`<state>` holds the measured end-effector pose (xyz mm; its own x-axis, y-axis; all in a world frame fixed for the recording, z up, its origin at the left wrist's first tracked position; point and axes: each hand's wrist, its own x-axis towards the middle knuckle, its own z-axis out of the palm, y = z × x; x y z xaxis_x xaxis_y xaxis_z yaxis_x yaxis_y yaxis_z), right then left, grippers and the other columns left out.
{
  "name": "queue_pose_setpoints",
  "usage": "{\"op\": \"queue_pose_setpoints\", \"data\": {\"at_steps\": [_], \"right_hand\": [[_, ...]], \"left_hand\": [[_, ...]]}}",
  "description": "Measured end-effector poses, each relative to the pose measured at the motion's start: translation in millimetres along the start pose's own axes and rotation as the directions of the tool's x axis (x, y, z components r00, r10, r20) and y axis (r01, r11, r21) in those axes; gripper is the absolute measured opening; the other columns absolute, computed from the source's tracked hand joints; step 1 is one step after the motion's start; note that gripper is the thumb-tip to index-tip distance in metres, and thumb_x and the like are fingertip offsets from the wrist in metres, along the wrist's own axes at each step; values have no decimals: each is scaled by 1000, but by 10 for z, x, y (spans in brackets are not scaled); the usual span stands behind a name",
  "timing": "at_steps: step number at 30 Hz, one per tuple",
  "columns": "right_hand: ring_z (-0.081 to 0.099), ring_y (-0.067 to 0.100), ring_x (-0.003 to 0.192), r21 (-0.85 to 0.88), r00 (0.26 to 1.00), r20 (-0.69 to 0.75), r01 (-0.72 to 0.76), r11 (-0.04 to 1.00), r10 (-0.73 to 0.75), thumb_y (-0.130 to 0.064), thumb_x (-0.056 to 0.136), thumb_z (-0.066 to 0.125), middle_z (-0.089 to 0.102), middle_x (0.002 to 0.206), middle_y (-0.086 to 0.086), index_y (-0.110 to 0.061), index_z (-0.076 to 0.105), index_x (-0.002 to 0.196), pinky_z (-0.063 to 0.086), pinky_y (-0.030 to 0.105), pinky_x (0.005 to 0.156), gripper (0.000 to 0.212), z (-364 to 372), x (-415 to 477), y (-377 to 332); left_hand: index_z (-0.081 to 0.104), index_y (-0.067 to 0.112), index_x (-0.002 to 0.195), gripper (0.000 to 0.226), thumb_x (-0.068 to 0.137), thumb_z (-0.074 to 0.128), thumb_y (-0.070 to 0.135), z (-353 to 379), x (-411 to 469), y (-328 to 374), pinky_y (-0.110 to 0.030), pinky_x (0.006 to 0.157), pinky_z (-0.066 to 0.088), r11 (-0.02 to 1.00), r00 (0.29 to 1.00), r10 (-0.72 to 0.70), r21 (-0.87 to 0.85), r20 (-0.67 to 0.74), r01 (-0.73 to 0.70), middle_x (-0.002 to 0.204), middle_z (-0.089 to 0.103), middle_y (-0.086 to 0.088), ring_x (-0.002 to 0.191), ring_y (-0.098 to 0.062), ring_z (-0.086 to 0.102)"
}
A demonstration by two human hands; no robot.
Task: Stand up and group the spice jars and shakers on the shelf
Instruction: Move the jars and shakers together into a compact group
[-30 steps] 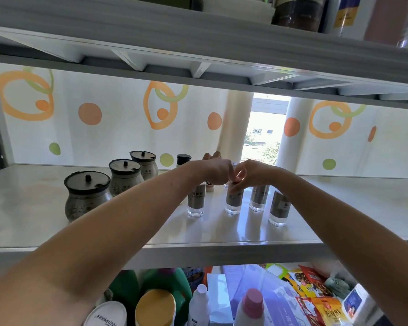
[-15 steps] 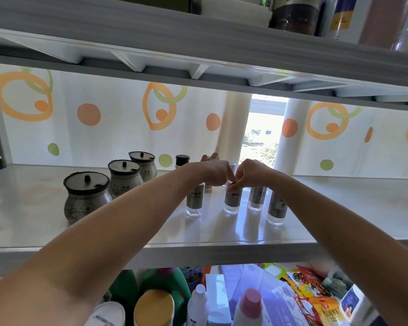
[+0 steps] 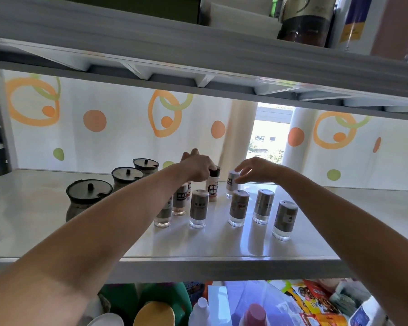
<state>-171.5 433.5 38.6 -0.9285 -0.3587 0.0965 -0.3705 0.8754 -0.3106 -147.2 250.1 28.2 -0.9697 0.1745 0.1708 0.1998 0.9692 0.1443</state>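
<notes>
Shakers (image 3: 239, 207) stood grouped | left hand (image 3: 198, 169) pinching bottle (image 3: 213, 187) cap | right hand (image 3: 254, 169) spread beside | nearly done

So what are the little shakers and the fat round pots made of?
The shakers look like clear glass or plastic: you can see through the bottoms. Their tops look like brushed metal, dull grey and shiny. The round pots look like glazed pottery with dark lids, though I can't be sure.

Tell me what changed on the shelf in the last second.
The hands, pressed together before, have parted. The left hand now grips the dark cap of a white bottle; the right hand hovers open by a rear shaker. The three lidded pots stayed put.
</notes>
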Motion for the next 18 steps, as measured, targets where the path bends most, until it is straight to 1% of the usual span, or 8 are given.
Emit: {"op": "queue_pose_setpoints", "data": {"at_steps": [2, 3, 6, 9, 11, 14, 16, 18], "right_hand": [[56, 24, 116, 36, 997, -68, 36, 999, -34, -20, 85, 65, 61, 125, 13, -5, 58, 123, 38, 25, 94, 41, 60, 94, -31], [56, 23, 116, 50, 994, -102, 49, 998, -44, -18, 86, 64, 61, 125, 13, -6, 58, 123, 37, 24, 94, 39, 92, 146, -44], [54, 23, 116, 62, 984, -169, 62, 996, -51, -13, 87, 60, 58, 128, 9, -11, 57, 125, 39, 31, 100, 38, 187, 333, -67], [50, 25, 121, 54, 976, -216, 43, 998, -30, -7, 86, 55, 58, 130, 7, -16, 57, 125, 38, 39, 107, 40, 240, 528, -28], [46, 25, 126, 48, 971, -237, -17, 999, 28, -1, 83, 50, 56, 131, 8, -18, 56, 126, 37, 40, 108, 46, 244, 623, 40], [41, 27, 130, -9, 981, -173, -92, 996, 89, 5, 81, 45, 51, 136, 10, -18, 52, 130, 36, 41, 110, 54, 234, 697, 146], [38, 27, 133, -47, 988, -120, -106, 993, 100, 5, 83, 43, 46, 142, 9, -18, 49, 133, 32, 39, 112, 55, 228, 720, 183], [36, 27, 135, -72, 992, -83, -101, 992, 95, 5, 87, 40, 41, 146, 7, -17, 47, 135, 29, 35, 113, 54, 237, 753, 199]], "left_hand": [[42, 32, 140, 62, 87, 30, 2, 31, 21, -40, -40, 109, 22, 998, 998, -61, 13, 16, 60, 135, 36, -15, 127, -35, 28], [37, 33, 143, 64, 87, 30, 2, 39, 34, -53, -39, 109, 23, 998, 998, -66, 22, 15, 66, 135, 34, -15, 127, -35, 28], [29, 27, 147, 68, 86, 30, -2, 58, 110, -73, -37, 108, 20, 997, 999, -32, 75, -6, 32, 139, 37, -13, 130, -30, 23], [30, 22, 147, 68, 84, 30, -3, 72, 236, -107, -38, 107, 21, 992, 998, 12, 125, -66, -4, 142, 40, -8, 132, -28, 21], [34, 23, 145, 67, 83, 31, -3, 75, 309, -104, -37, 106, 22, 990, 993, 55, 133, -105, -40, 142, 42, -6, 130, -27, 23], [36, 25, 144, 57, 91, 34, 7, 75, 410, -56, -37, 109, 20, 981, 986, 120, 166, -119, -99, 144, 41, -2, 133, -25, 21], [36, 28, 144, 51, 95, 35, 13, 88, 486, -14, -35, 111, 16, 980, 988, 127, 168, -91, -110, 148, 37, 0, 137, -24, 17], [36, 30, 143, 51, 95, 37, 14, 104, 554, 26, -34, 113, 12, 984, 992, 113, 148, -56, -104, 152, 30, 2, 141, -22, 10]]}}
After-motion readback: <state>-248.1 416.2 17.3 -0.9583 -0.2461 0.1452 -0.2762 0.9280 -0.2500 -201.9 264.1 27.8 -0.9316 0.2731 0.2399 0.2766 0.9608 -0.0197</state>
